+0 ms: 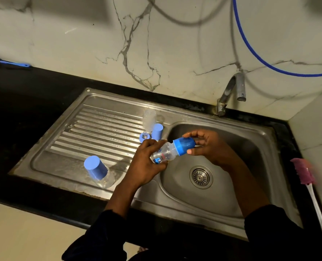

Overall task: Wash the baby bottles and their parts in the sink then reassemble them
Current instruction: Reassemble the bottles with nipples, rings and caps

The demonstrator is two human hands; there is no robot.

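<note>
Centre frame: left hand (147, 164) grips the clear printed plastic bottle (161, 154) steady while right hand (209, 146) fingers pinch its blue domed cap (183, 146), likely to twist it.

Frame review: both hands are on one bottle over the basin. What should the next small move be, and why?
Probably the right hand pulls the blue cap off while the left hand steadies the held bottle: it is fully capped, and a clear bottle body, loose cap and ring lie apart on the drainboard. It could instead be capping.
</note>
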